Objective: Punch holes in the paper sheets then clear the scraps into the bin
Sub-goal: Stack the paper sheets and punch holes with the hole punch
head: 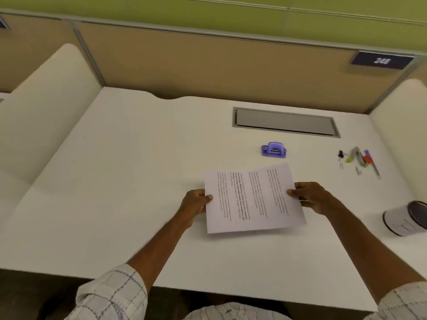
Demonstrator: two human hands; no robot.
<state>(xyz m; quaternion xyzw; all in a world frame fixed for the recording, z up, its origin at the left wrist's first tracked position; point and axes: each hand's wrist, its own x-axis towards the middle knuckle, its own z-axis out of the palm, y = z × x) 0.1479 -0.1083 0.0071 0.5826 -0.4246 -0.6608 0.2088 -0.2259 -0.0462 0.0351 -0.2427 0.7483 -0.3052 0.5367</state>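
The person is holding the paper sheets [251, 199] with 2 hands. The left hand [195, 203] is pinching the left short edge and the right hand [310, 197] is pinching the right short edge, each thumb lying on the printed face. Whether this is 1 sheet or several, the view is not showing. The sheets are sitting sideways between the hands, so the text is running across and a long margin is facing away from the person. That is probably deliberate, since this margin is the edge that should be going into the punch. A shadow is showing under the near edge, so the paper seems to be hovering just off the white desk [138, 181].

The purple hole punch [274, 149] is waiting just beyond the far edge, ahead of both hands and a little nearer the right one. A 2-handed grip is likely keeping the edges square for sliding forward. The small white bin [406, 218] is sitting out to the right of the right hand, its dark mouth showing, within reach for the scraps. Pens [360, 158] and binder clips [341, 155] are lying beyond and to the right of that hand, well apart from the paper. No holes or scraps are showing, so punching looks not yet begun.
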